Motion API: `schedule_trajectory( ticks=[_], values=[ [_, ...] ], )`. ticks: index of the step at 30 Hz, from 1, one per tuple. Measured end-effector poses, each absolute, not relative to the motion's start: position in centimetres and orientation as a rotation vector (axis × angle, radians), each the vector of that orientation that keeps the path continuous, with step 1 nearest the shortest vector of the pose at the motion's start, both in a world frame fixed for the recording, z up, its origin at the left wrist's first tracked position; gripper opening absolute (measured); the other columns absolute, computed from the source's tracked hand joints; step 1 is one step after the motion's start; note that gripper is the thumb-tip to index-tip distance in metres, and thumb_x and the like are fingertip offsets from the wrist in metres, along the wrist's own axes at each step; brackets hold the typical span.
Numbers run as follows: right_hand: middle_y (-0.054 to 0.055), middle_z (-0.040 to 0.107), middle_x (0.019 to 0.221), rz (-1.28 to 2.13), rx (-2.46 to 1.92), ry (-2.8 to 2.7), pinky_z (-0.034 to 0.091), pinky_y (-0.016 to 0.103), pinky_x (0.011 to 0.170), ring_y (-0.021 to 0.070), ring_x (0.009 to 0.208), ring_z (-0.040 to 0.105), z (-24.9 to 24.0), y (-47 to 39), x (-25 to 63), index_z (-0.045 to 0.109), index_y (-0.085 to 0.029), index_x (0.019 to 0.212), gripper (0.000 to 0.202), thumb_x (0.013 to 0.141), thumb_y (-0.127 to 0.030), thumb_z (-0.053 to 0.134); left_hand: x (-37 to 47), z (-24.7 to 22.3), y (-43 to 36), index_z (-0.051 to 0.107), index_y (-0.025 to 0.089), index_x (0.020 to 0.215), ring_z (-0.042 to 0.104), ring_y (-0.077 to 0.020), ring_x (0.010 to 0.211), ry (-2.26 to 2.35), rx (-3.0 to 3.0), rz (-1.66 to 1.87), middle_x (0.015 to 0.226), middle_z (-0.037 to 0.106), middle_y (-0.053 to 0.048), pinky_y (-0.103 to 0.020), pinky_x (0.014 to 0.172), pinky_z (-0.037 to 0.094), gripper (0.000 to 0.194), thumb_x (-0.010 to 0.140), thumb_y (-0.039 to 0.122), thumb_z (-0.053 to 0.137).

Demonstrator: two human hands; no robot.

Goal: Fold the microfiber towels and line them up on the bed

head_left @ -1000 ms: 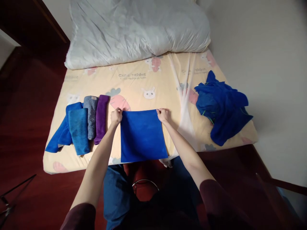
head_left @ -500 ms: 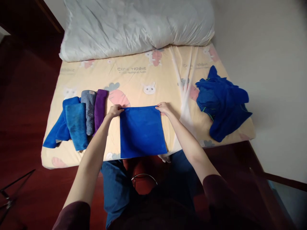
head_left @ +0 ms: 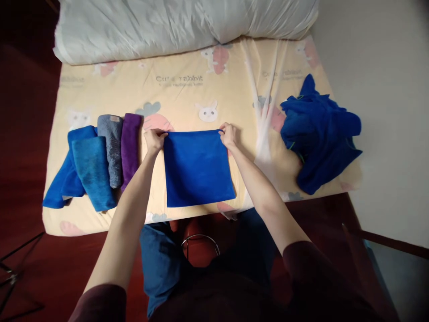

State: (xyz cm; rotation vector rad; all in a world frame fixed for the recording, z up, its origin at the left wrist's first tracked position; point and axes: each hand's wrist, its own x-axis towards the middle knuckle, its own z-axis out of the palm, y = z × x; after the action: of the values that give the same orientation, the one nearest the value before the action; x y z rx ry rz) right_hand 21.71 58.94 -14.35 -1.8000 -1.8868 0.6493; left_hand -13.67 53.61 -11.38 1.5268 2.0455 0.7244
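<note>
A flat blue towel [head_left: 199,170] lies spread on the bed in front of me, roughly square. My left hand [head_left: 156,139] pinches its far left corner. The far right corner is gripped between the fingers of my right hand [head_left: 229,134]. To the left, close to my left forearm, lie several rolled or folded towels: a purple one [head_left: 131,145], a grey one [head_left: 114,152], a teal one [head_left: 94,174] and a blue one [head_left: 69,179] partly under the teal. A crumpled heap of blue cloths [head_left: 325,134] rests at the right.
The bed [head_left: 181,105] has a cream sheet printed with rabbits and carrots. A pale grey quilt [head_left: 184,27] lies across its far side. Gathered white sheer fabric [head_left: 264,138] runs over the sheet right of the towel. A wall [head_left: 378,112] borders the right side.
The blue towel has shifted away from me, its near edge now farther back from the bed's front edge. Both hands still hold its far corners. The camera view has shifted slightly.
</note>
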Motion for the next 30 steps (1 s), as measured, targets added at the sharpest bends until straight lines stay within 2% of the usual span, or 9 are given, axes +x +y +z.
schedule_trajectory(
  ticks=[2, 4, 6, 8, 12, 18, 21, 25, 30],
  values=[
    [0.013, 0.069, 0.125, 0.579, -1.794, -1.923, 0.046, 0.048, 0.111, 0.0274, 0.124, 0.061, -14.4, 58.0, 21.0, 0.062, -0.016, 0.13, 0.034, 0.1, -0.024, 0.048, -12.6, -12.0, 53.1, 0.074, 0.01, 0.112, 0.068, -0.0284, 0.109, 2.104, 1.576, 0.735, 0.115, 0.075, -0.016, -0.042, 0.104, 0.052, 0.034, 0.09, 0.028, 0.055],
    [0.018, 0.053, 0.15, 0.506, -1.731, -2.002, 0.033, 0.057, 0.121, 0.0333, 0.145, 0.042, -13.8, 56.4, 19.6, 0.051, -0.013, 0.146, 0.047, 0.101, -0.027, 0.047, -10.8, -12.2, 51.8, 0.068, 0.014, 0.126, 0.058, -0.0295, 0.129, 2.132, 1.716, 0.78, 0.134, 0.067, -0.015, -0.046, 0.115, 0.044, 0.04, 0.095, 0.027, 0.047],
    [0.016, 0.033, 0.165, 0.469, -1.628, -2.155, 0.019, 0.062, 0.126, 0.0358, 0.155, 0.023, -13.0, 54.3, 17.7, 0.038, -0.013, 0.156, 0.058, 0.102, -0.03, 0.045, -8.5, -11.9, 50.0, 0.059, 0.018, 0.14, 0.04, -0.0294, 0.148, 2.051, 1.935, 0.781, 0.154, 0.052, -0.011, -0.05, 0.125, 0.03, 0.046, 0.099, 0.029, 0.041],
    [0.01, 0.023, 0.171, 0.472, -1.525, -2.329, 0.011, 0.06, 0.129, 0.033, 0.159, 0.013, -12.3, 51.9, 15.7, 0.032, -0.016, 0.161, 0.06, 0.104, -0.033, 0.042, -6.3, -11.8, 48.5, 0.051, 0.017, 0.149, 0.026, -0.0293, 0.156, 1.876, 2.103, 0.701, 0.164, 0.039, -0.01, -0.052, 0.129, 0.018, 0.052, 0.1, 0.033, 0.04],
    [0.006, 0.023, 0.171, 0.495, -1.438, -2.489, 0.008, 0.054, 0.131, 0.0266, 0.16, 0.013, -12.4, 49.1, 14.0, 0.03, -0.019, 0.162, 0.06, 0.106, -0.039, 0.038, -4.8, -12.6, 47.1, 0.043, 0.012, 0.155, 0.016, -0.03, 0.159, 1.822, 2.066, 0.618, 0.168, 0.03, -0.013, -0.052, 0.13, 0.01, 0.065, 0.1, 0.046, 0.04],
    [0.01, 0.018, 0.172, 0.455, -1.618, -2.355, 0.005, 0.055, 0.131, 0.0275, 0.16, 0.008, -15.1, 51.2, 17.2, 0.02, -0.014, 0.165, 0.067, 0.107, -0.044, 0.034, -7.9, -14.1, 47.6, 0.033, 0.008, 0.159, 0.009, -0.0292, 0.16, 1.967, 1.915, 0.656, 0.17, 0.022, -0.015, -0.05, 0.131, 0.008, 0.076, 0.1, 0.055, 0.039],
    [0.011, 0.017, 0.172, 0.436, -1.645, -2.321, 0.003, 0.056, 0.131, 0.028, 0.161, 0.007, -15.6, 52.0, 17.7, 0.018, -0.012, 0.165, 0.068, 0.107, -0.044, 0.033, -8.1, -13.9, 47.7, 0.031, 0.008, 0.16, 0.006, -0.0295, 0.16, 1.97, 1.901, 0.654, 0.17, 0.02, -0.016, -0.051, 0.131, 0.005, 0.077, 0.1, 0.055, 0.039],
    [0.014, 0.015, 0.172, 0.492, -1.65, -2.311, 0.002, 0.06, 0.13, 0.03, 0.161, 0.003, -13.8, 50.0, 17.0, 0.02, -0.008, 0.164, 0.068, 0.106, -0.04, 0.035, -6.1, -12.7, 45.3, 0.034, 0.005, 0.159, 0.005, -0.0295, 0.16, 1.936, 1.952, 0.633, 0.169, 0.022, -0.017, -0.052, 0.131, 0.001, 0.074, 0.1, 0.051, 0.039],
    [0.013, 0.015, 0.172, 0.507, -1.479, -2.453, 0.003, 0.057, 0.13, 0.0272, 0.161, 0.004, -11.6, 43.1, 16.4, 0.023, -0.007, 0.163, 0.066, 0.105, -0.035, 0.036, -2.4, -12.1, 38.5, 0.033, 0.005, 0.159, 0.009, -0.0296, 0.159, 1.752, 2.106, 0.534, 0.169, 0.021, -0.018, -0.054, 0.131, 0.006, 0.07, 0.101, 0.044, 0.037]
  ],
)
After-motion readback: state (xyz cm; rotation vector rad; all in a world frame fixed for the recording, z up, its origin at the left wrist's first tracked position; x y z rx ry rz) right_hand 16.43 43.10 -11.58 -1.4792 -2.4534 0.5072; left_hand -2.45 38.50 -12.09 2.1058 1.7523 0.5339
